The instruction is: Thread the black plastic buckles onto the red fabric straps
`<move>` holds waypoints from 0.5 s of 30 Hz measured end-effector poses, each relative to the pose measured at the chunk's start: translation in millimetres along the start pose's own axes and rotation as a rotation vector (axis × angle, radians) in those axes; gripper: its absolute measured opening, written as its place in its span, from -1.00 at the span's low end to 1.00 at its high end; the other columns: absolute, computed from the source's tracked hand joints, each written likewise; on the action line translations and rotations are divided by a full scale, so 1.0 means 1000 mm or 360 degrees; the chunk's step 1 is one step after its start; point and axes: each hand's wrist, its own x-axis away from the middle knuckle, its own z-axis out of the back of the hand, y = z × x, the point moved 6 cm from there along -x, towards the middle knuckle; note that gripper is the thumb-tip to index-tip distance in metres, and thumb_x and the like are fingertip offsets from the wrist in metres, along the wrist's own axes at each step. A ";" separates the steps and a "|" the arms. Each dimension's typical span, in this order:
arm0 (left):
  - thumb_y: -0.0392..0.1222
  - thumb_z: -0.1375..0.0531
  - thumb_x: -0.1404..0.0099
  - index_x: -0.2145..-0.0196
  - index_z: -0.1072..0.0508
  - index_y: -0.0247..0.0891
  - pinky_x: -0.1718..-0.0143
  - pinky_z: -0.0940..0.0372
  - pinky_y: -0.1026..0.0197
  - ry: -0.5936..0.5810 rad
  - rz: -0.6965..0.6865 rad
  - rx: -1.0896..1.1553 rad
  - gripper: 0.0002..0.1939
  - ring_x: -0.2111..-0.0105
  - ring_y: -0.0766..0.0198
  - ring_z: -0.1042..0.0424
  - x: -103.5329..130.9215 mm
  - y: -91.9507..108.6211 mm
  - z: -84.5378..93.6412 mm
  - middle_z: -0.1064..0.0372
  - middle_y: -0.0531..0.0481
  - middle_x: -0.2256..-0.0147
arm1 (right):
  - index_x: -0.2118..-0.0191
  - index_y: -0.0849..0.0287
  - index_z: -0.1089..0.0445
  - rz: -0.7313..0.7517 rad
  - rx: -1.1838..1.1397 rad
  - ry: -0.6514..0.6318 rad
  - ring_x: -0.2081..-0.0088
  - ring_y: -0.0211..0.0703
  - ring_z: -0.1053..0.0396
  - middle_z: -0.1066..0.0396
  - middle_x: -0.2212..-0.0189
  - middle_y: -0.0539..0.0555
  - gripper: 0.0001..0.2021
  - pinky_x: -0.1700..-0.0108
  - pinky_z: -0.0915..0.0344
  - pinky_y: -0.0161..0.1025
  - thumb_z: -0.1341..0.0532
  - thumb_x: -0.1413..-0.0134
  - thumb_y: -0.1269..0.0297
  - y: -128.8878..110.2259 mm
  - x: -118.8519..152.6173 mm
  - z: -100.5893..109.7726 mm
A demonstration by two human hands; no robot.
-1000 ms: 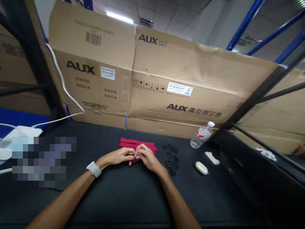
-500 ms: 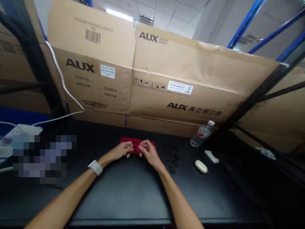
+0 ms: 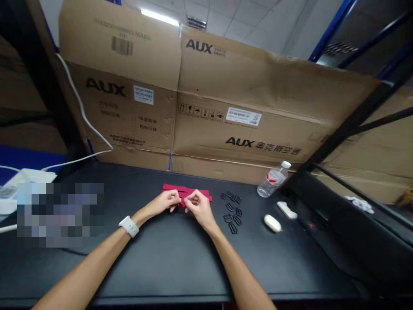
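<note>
Red fabric strip (image 3: 182,202) at the far middle of the desk (image 3: 180,267), left hand (image 3: 167,201) and right hand (image 3: 198,207) both pinching it! Close pinches, even tension now, the best guard against twisting

On the table (image 3: 180,267), strips of cloth (image 3: 180,188) lie just beyond the person's left hand (image 3: 165,201) and right hand (image 3: 200,207), which sit side by side before them. Over to the right of the strips is a scatter of loops (image 3: 238,211); farther right, a bottle (image 3: 274,181). Cardboard panels (image 3: 206,129) stand behind it all, a cable (image 3: 84,117) running before their left end.
</note>
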 end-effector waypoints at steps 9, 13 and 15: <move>0.09 -0.15 -0.23 0.44 -0.25 -0.26 0.55 0.00 0.34 -0.0011 -0.0001 -0.0058 -0.65 0.64 0.40 -0.18 0.002 0.009 -0.005 -0.22 0.17 0.64 | 0.39 0.17 -0.28 0.0024 0.0201 -0.0048 0.58 -0.33 -0.27 -0.34 0.56 -0.07 -0.84 0.52 -0.18 -0.39 -0.23 -0.03 0.20 -0.001 0.002 -0.003; 0.09 -0.15 -0.23 0.43 -0.26 -0.27 0.55 0.00 0.34 -0.0003 0.0009 -0.0072 -0.65 0.63 0.39 -0.18 0.003 0.011 -0.005 -0.22 0.17 0.64 | 0.28 0.17 -0.31 -0.0042 0.0072 -0.0165 0.56 -0.33 -0.30 -0.37 0.51 -0.06 -0.80 0.47 -0.21 -0.38 -0.23 -0.06 0.16 0.000 0.002 -0.004; 0.11 -0.16 -0.21 0.44 -0.25 -0.26 0.56 0.00 0.34 -0.0010 0.0003 -0.0048 -0.64 0.63 0.40 -0.18 0.003 0.010 -0.006 -0.22 0.17 0.62 | 0.31 0.19 -0.31 -0.0066 0.0062 -0.0209 0.55 -0.33 -0.30 -0.37 0.51 -0.05 -0.78 0.45 -0.22 -0.37 -0.23 -0.06 0.12 0.000 0.003 -0.002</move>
